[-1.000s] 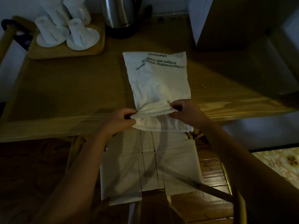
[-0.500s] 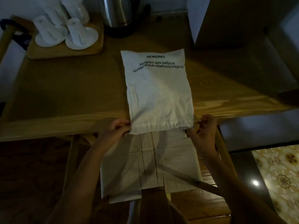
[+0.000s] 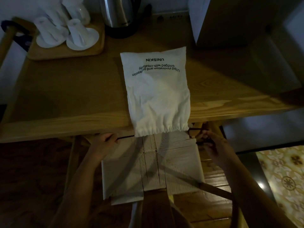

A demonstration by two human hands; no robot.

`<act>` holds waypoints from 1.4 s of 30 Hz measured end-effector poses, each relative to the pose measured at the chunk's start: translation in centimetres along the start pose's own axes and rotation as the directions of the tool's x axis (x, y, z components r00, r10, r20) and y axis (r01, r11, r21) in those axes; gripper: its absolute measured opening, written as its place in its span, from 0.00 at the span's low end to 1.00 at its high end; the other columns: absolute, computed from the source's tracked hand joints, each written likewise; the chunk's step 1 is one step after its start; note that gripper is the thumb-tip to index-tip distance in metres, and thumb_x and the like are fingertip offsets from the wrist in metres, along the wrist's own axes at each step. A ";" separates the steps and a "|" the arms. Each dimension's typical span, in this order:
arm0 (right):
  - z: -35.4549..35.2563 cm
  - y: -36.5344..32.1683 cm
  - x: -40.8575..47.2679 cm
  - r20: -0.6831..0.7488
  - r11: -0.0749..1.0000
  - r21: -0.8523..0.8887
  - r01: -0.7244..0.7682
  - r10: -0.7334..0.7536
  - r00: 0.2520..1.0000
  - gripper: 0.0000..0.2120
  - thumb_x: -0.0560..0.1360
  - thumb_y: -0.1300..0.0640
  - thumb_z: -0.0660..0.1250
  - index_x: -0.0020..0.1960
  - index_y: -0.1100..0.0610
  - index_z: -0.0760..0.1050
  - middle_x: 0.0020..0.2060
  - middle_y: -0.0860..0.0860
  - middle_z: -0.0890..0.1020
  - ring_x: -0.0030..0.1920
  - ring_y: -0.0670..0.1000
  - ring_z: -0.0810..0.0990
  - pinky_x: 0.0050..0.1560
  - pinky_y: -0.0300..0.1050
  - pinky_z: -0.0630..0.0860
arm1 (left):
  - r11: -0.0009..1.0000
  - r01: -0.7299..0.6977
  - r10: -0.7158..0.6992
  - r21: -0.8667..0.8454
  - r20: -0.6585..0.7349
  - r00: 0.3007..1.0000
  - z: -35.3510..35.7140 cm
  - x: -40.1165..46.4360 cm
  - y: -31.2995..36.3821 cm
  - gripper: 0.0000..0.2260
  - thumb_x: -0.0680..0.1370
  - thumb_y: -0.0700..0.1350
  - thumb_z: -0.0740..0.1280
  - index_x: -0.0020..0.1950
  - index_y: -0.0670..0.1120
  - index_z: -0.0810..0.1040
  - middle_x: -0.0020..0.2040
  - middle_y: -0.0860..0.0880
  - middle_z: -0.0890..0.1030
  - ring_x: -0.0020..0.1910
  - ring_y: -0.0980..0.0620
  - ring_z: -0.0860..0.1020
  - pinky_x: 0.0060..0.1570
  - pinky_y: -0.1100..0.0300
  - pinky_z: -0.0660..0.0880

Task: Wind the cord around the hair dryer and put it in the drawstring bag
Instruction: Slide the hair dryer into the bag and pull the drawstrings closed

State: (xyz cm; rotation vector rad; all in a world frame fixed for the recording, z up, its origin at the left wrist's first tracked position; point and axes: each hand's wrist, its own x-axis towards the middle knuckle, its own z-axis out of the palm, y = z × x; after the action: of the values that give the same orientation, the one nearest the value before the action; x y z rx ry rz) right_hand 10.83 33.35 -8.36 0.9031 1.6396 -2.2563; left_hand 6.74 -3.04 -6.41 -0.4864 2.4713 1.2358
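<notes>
Dim wooden desk fills the upper frame; your white drawstring bag lies at centre, its gathered mouth hanging over the near edge; your left hand pinches a dark drawstring at lower left of the mouth; your right hand grips the cord at lower right; a woven chair seat sits below.

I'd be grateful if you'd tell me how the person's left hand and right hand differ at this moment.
The left hand sits left of the drawstring bag, close to the gathered mouth; the right hand sits to its right, a bit further out. The left hand grips one dark cord drawn taut; at the right hand dark cord shows in loops. Both are below the table edge, closed on the bag's cords, above a woven seat.
</notes>
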 end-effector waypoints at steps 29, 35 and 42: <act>7.2 -0.5 -0.7 -0.035 0.998 0.041 -0.043 0.044 0.998 0.07 0.74 0.59 0.65 0.38 0.57 0.69 0.27 0.49 0.64 0.26 0.45 0.60 0.25 0.37 0.62 | 0.525 0.289 -0.421 -0.800 0.051 0.906 6.3 -1.3 5.2 0.09 0.73 0.48 0.70 0.35 0.48 0.74 0.23 0.54 0.66 0.19 0.59 0.61 0.21 0.65 0.58; 5.1 -1.8 -0.7 -0.013 0.880 0.432 -0.194 0.222 0.975 0.24 0.74 0.63 0.60 0.20 0.52 0.64 0.17 0.46 0.63 0.20 0.44 0.59 0.28 0.37 0.56 | 0.153 0.338 -0.416 -0.929 0.250 0.874 5.0 -2.3 5.2 0.17 0.74 0.36 0.64 0.28 0.47 0.63 0.18 0.54 0.61 0.16 0.58 0.57 0.17 0.67 0.55; 5.0 -2.3 -1.1 0.011 0.754 0.577 -0.314 0.377 0.926 0.18 0.74 0.63 0.60 0.27 0.55 0.60 0.18 0.48 0.61 0.23 0.46 0.57 0.30 0.37 0.56 | 0.004 0.389 -0.493 -0.921 0.336 0.803 5.4 -2.6 4.5 0.19 0.73 0.35 0.63 0.29 0.48 0.58 0.19 0.53 0.58 0.17 0.56 0.56 0.19 0.65 0.54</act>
State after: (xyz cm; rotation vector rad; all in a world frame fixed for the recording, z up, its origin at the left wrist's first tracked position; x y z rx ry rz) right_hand 8.78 29.41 -4.98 1.3476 0.7039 -2.4740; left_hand 7.79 4.26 -5.19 -1.5141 0.8615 2.3456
